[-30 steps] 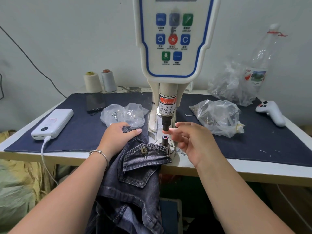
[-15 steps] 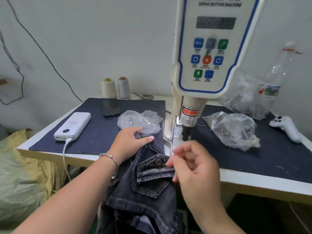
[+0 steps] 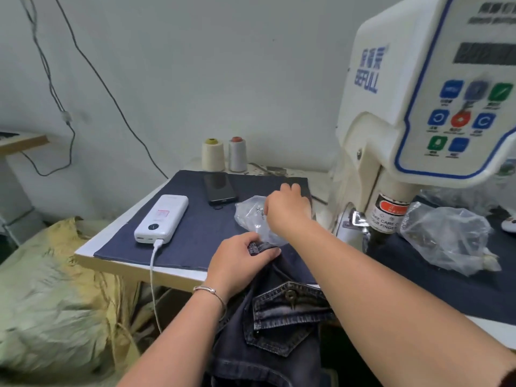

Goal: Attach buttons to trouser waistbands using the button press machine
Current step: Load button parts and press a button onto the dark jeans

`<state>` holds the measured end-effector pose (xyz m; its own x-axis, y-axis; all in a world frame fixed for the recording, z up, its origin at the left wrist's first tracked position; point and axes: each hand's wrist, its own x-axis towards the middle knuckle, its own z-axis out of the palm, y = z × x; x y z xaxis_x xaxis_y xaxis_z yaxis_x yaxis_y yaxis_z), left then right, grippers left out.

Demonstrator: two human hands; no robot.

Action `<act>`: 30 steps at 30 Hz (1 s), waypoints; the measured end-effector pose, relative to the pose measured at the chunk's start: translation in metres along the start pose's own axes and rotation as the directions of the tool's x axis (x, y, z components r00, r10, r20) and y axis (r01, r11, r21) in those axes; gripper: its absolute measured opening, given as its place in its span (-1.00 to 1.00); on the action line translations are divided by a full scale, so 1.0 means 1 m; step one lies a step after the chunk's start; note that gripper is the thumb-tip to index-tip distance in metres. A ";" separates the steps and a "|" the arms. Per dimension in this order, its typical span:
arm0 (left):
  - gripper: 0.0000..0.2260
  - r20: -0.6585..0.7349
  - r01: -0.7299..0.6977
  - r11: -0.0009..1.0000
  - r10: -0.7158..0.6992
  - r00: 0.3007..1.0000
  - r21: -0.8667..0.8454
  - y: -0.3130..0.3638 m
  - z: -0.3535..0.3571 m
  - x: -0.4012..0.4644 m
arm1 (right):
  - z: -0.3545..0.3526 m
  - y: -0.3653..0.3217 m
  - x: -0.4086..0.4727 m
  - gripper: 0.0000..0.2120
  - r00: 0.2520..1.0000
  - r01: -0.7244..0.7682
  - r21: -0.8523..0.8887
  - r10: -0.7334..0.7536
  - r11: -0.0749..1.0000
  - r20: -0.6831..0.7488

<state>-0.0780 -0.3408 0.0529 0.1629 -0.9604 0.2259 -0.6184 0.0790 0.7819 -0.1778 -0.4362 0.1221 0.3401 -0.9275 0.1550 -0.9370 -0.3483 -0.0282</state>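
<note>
at a garment bench, a person's left hand (image 3: 242,256) grips a fold of dark denim trousers (image 3: 275,331) at the table (image 3: 86,254) edge, fingers curled over the cloth and thumb pinching it from the near side. the right hand (image 3: 287,208) reaches across above it to a small clear bag (image 3: 251,216) just beyond the left fingertips; its fingers are bent down onto the plastic, but whether they pinch anything inside cannot be told. below the right forearm the waistband hangs off the table, one metal button (image 3: 290,296) already set in it, near the left wrist and its bracelet (image 3: 210,291). the press machine (image 3: 413,113) stands to the right of both hands, its ram well apart from the fingers. a second, larger bag (image 3: 446,236) lies past the machine. left of the fingers, on the blue mat (image 3: 195,227), rest a white power bank (image 3: 162,219) with its cable and a dark phone (image 3: 219,188); two thread cones (image 3: 223,155) stand behind them by the wall.
</note>
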 end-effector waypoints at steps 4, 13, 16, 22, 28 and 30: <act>-0.84 0.015 -0.005 1.000 0.006 1.000 -0.022 -0.002 0.000 0.003 | 0.013 -0.002 0.012 -0.69 0.999 0.019 0.038 -0.020 0.999 0.030; -0.72 -0.004 -0.006 0.999 0.006 1.000 -0.035 -0.006 0.001 0.004 | 0.030 -0.006 0.025 -0.71 0.999 0.034 -0.053 -0.035 0.998 -0.022; -0.71 -0.010 -0.004 0.999 0.004 1.000 -0.038 -0.007 0.001 0.004 | 0.034 -0.006 0.026 -0.71 0.999 0.041 -0.043 -0.042 0.998 -0.024; -0.71 -0.012 0.001 0.998 -0.002 1.000 -0.056 -0.008 0.002 0.004 | 0.036 -0.007 0.027 -0.71 0.999 0.048 -0.030 -0.048 0.998 -0.013; -0.70 -0.023 0.001 0.999 -0.002 1.000 -0.050 -0.007 0.002 0.003 | 0.039 -0.007 0.028 -0.73 0.999 0.036 -0.026 -0.037 0.999 -0.028; -0.71 -0.018 0.002 0.999 -0.003 1.000 -0.044 -0.006 0.001 0.003 | 0.039 -0.007 0.029 -0.73 0.999 0.041 -0.019 -0.041 0.999 -0.014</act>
<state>-0.0749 -0.3445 0.0480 0.1786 -0.9557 0.2341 -0.5835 0.0888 0.8073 -0.1580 -0.4660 0.0879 0.3773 -0.9104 0.1696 -0.9236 -0.3833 -0.0030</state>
